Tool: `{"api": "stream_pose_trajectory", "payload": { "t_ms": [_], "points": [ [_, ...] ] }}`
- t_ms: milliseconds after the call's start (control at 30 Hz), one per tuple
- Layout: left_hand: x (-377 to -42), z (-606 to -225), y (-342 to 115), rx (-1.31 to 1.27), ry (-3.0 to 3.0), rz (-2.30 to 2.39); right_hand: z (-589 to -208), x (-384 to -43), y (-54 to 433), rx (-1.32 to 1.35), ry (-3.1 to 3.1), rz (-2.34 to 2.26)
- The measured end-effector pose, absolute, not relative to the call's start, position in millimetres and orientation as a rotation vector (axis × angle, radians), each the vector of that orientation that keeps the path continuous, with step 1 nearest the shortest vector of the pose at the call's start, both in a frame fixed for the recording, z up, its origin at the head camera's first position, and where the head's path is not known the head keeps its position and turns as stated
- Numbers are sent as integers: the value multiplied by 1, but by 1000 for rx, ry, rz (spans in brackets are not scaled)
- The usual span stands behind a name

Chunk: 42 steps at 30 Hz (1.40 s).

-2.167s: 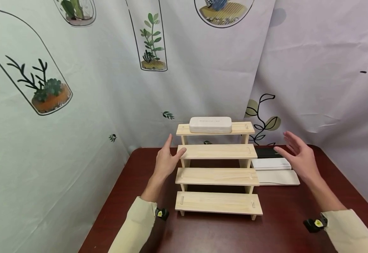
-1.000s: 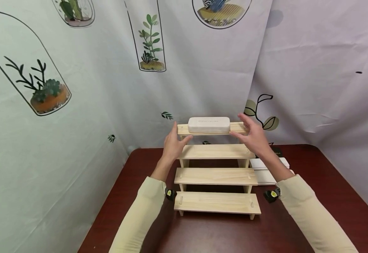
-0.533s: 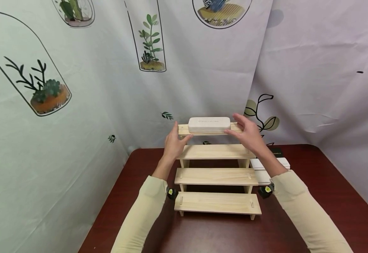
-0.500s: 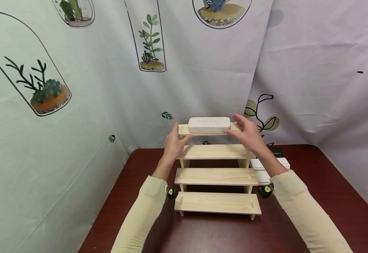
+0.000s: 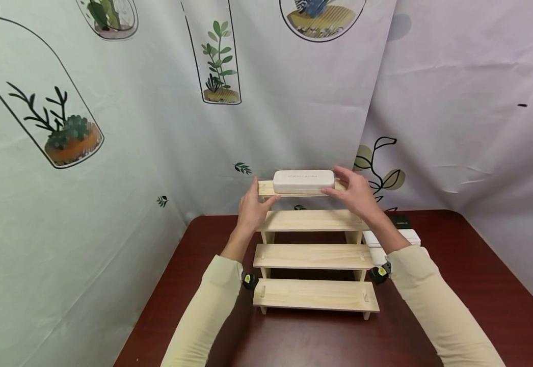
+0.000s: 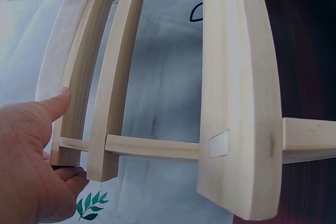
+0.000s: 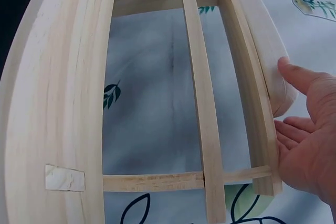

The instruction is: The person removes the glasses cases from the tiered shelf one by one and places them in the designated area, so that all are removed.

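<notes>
A white, rounded glasses case (image 5: 303,181) lies lengthwise on the top board of a four-step wooden display rack (image 5: 314,255). At the rack's top left end, my left hand (image 5: 251,206) holds the board, its thumb at the front edge and its fingers behind. The left wrist view shows that thumb (image 6: 60,102) close to the case's end. My right hand (image 5: 357,193) grips the case's right end, thumb on the front corner and index finger behind. In the right wrist view its other fingers (image 7: 295,134) lie beside the board's edge.
Right of the rack, partly behind my right forearm, a dark flat box (image 5: 400,221) and white cases (image 5: 409,236) lie on the dark red table (image 5: 459,285). A patterned cloth (image 5: 266,127) hangs close behind the table and along its left side.
Both hands have come in from beside the rack to its top board. My right hand has moved left until its thumb meets the glasses case. The case looks unmoved.
</notes>
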<state>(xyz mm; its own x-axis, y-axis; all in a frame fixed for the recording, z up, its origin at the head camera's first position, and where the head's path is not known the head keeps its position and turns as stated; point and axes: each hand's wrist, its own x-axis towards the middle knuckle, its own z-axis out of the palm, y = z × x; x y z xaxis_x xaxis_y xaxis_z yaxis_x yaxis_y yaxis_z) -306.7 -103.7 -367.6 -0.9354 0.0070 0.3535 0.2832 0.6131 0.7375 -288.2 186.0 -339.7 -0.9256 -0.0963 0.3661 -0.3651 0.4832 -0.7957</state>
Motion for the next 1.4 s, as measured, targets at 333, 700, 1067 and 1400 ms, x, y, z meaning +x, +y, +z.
{"api": "stream_pose_trajectory", "payload": {
  "t_ms": [333, 700, 1067, 1400],
  "points": [
    [-306, -365, -105, -232, -2536, -1199, -336, -288, 180, 363, -2488, 1352],
    [-306, -365, -105, -235, -2525, -1195, -334, -289, 179, 347, -2513, 1320],
    [-305, -366, -104, -236, -2528, -1185, -332, -289, 179, 347, -2551, 1296],
    [-305, -365, -104, -219, -2544, -1203, -331, -290, 181, 351, -2499, 1416]
  ]
}}
